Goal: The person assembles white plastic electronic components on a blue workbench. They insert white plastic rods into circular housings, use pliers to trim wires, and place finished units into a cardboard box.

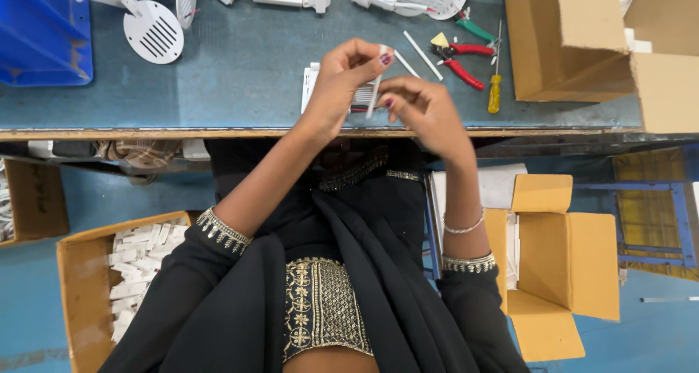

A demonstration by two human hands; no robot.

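Observation:
My left hand (342, 82) pinches the top of a thin white plastic strip (376, 89) between thumb and fingers, just above the edge of the grey-blue workbench (240, 82). My right hand (422, 111) holds the lower end of the same strip, fingers curled. Behind both hands a small white slotted plastic part (312, 82) lies on the bench, mostly hidden. Two more white strips (422, 55) lie just beyond my right hand.
Red-handled pliers (460, 61), a yellow screwdriver (494, 93) and green-handled cutters (473, 29) lie right of the hands. White round vented parts (153, 31) sit at the back. A blue bin (44, 31) far left. Cardboard boxes (575, 38) at right; a floor box with several white pieces (135, 271).

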